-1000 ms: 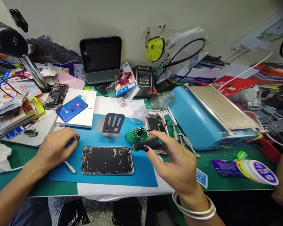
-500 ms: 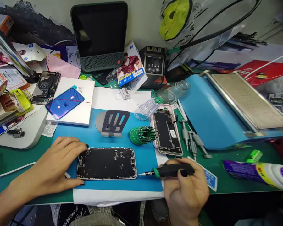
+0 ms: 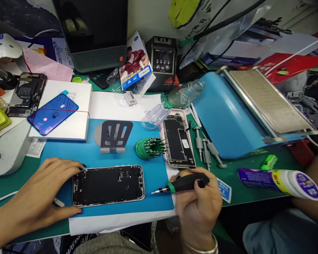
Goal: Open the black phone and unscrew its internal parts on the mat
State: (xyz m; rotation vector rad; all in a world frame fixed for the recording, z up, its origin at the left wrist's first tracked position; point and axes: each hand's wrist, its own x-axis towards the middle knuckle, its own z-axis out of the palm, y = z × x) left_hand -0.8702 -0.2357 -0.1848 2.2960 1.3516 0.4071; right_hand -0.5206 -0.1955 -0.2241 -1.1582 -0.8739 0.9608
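An opened phone (image 3: 108,187) without its screen lies on the blue mat (image 3: 116,211), its dark inside facing up. My left hand (image 3: 49,188) steadies its left end, fingers at the upper corner and thumb at the lower one. In my right hand (image 3: 198,204) is a screwdriver (image 3: 185,182) with a black and green handle. It points left, and its tip is a short way off the phone's right end, not touching. Behind the phone stand a green bit holder (image 3: 149,148) full of bits and a grey folding stand (image 3: 113,135).
A second opened phone shell (image 3: 176,141) lies behind my right hand, beside several grey screwdrivers (image 3: 206,150). On the right are a blue machine (image 3: 222,116) and a purple-white bottle (image 3: 278,181). A blue phone (image 3: 53,113) rests on a white box (image 3: 79,123). Another person's leg (image 3: 278,229) shows lower right.
The view has swung right, so everything sits further left in the picture. The screwdriver tip is a little further from the phone's right end. My left hand keeps its place on the phone.
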